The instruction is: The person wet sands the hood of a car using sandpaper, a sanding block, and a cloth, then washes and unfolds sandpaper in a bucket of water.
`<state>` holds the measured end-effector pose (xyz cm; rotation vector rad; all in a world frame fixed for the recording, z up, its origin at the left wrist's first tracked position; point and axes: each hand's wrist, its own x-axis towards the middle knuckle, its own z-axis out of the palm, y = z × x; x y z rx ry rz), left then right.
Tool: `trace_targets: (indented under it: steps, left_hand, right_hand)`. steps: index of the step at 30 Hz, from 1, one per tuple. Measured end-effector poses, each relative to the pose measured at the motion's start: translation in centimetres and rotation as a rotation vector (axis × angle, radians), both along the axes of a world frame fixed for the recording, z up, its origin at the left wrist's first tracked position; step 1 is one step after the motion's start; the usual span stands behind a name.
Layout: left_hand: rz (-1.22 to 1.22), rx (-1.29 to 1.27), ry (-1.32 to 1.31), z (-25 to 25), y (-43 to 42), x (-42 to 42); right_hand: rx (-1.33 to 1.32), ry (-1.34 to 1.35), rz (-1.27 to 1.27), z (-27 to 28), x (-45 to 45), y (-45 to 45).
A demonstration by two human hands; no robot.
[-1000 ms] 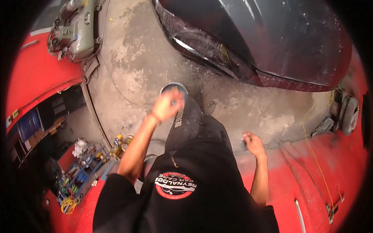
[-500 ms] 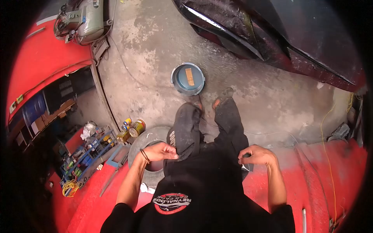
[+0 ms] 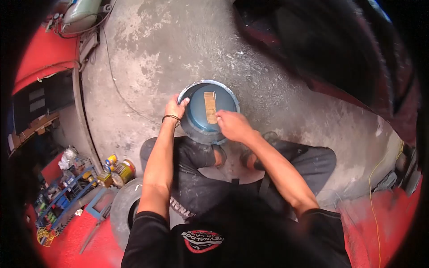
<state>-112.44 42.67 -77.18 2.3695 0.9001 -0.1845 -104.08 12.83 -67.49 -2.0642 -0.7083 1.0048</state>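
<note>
A round blue-grey bucket (image 3: 208,138) stands on the floor before my feet, with what looks like liquid inside. My left hand (image 3: 175,108) grips its left rim, thumb over the edge and fingers outside. A tan rectangular block (image 3: 209,105) lies lengthwise within the bucket's opening; whether it floats or rests on something I cannot tell. My right hand (image 3: 233,125) reaches over the near right rim, its closed fingertips pinching the right edge of the block. The fingers' undersides are hidden.
A dark car body part (image 3: 321,58) hangs over the upper right. At left are a tire (image 3: 118,212), yellow-labelled cans (image 3: 123,172), a blue rack (image 3: 67,201) of supplies and a compressor tank (image 3: 80,15). A thin cable (image 3: 114,80) crosses the concrete floor (image 3: 147,53).
I have lowered into a squat with knees spread. Both hands have moved from my trouser legs to the bucket: the left to its rim, the right to the block.
</note>
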Motion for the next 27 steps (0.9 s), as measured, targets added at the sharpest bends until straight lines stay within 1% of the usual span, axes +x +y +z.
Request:
trace_targets:
  steps: [1, 2, 4, 6, 8, 10, 11, 13, 16, 19, 20, 21, 22, 24, 25, 26, 27]
  left_hand:
    - [0.027, -0.138, 0.012, -0.1, -0.2, 1.1]
    - [-0.005, -0.130, -0.037, -0.3, -0.6, 1.6]
    - [-0.079, -0.110, -0.131, 1.1, -2.2, 3.7]
    - [-0.282, -0.015, -0.104, 3.4, -4.6, 8.0]
    - [-0.479, -0.006, -0.055, 2.9, -5.7, 12.2]
    - [-0.593, -0.047, -0.139, 2.1, -6.9, 15.3]
    - [-0.651, -0.059, -0.177, 2.0, -7.5, 16.4]
    - [-0.759, -0.037, -0.272, 1.1, -9.1, 18.7]
    - [-0.918, -0.050, -0.301, 1.0, -12.9, 22.8]
    - [-1.073, -0.048, -0.327, 1.0, -17.0, 25.9]
    - [-1.119, -0.040, -0.345, 0.9, -18.3, 26.7]
    - [-1.124, -0.006, -0.205, 1.1, -19.4, 27.2]
    - [-1.150, 0.083, -0.380, 1.3, -20.3, 27.1]
    - [-1.173, 0.270, -0.734, 2.1, -21.7, 25.9]
    - [-1.124, 0.171, -0.695, 3.6, -22.9, 24.2]
    - [-1.089, 0.103, -0.716, 5.9, -23.8, 22.2]
    - [-1.104, -0.065, -0.696, 7.5, -24.4, 20.0]
  right_hand:
    - [-0.145, -0.035, 0.088, -2.9, 0.6, 2.4]
    - [-0.291, -0.064, 0.173, -5.6, 0.9, 4.3]
    - [-0.297, -0.191, 0.048, -10.0, 1.5, 6.4]
    - [-0.298, -0.299, -0.063, -12.4, 3.3, 7.5]
    - [-0.335, -0.343, -0.157, -13.2, 4.5, 6.7]
    - [-0.333, -0.329, -0.214, -14.6, 5.7, 5.4]
    - [-0.366, -0.337, -0.198, -14.9, 5.9, 4.5]
    - [-0.397, -0.352, -0.221, -15.8, 6.7, 3.1]
    - [-0.534, -0.292, -0.190, -17.0, 7.7, 0.1]
    - [-0.663, -0.103, -0.176, -17.6, 9.7, -3.2]
    - [-0.667, -0.075, -0.145, -17.8, 10.4, -4.5]
    - [-0.672, -0.044, -0.109, -18.0, 11.0, -5.6]
    - [-0.673, -0.017, -0.069, -18.1, 11.3, -6.4]
    - [-0.650, -0.040, -0.096, -18.3, 11.0, -6.9]
    - [-0.639, -0.054, -0.112, -18.9, 10.6, -7.2]
    - [-0.637, -0.052, -0.129, -19.6, 10.3, -7.4]
    - [-0.637, -0.041, -0.147, -20.6, 10.1, -7.6]
